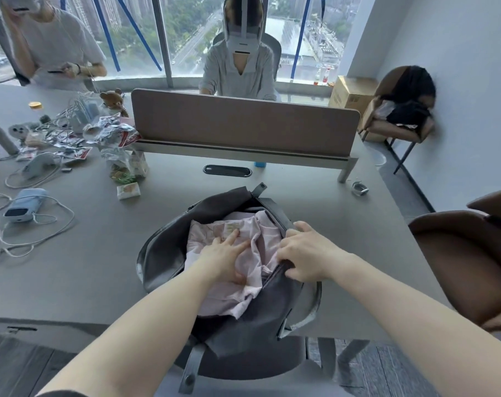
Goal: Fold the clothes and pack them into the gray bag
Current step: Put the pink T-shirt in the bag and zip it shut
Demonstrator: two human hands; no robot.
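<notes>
- Lying open at the near edge of the grey table [315, 179], the soft dark-gray fabric bag [169, 239] has its mouth spread wide, one strap [190, 368] hanging over the table edge toward the floor.
- Inside the bag sits a crumpled pale-pink cloth garment [252, 282] with a small light label near its far end; it fills most of the opening, and a fold of it spills over the near lip of the bag.
- The left hand [226, 256] lies flat on the garment, fingers straight and spread, pressing down on the pink cloth in the middle of the opening.
- The right hand [306, 259] grips the right rim of the bag, fingers curled over the dark edge by the zipper and thumb below it, holding that side of the mouth apart.
- A grey-brown desk divider panel [243, 124] stands upright across the far side of the table, well apart from the bag.
- To the left lie crumpled wrappers [111, 133], a small light-blue device [25, 204] and loose white cables [37, 236].
- A brown padded chair [473, 259] stands just beside the table on the right.
</notes>
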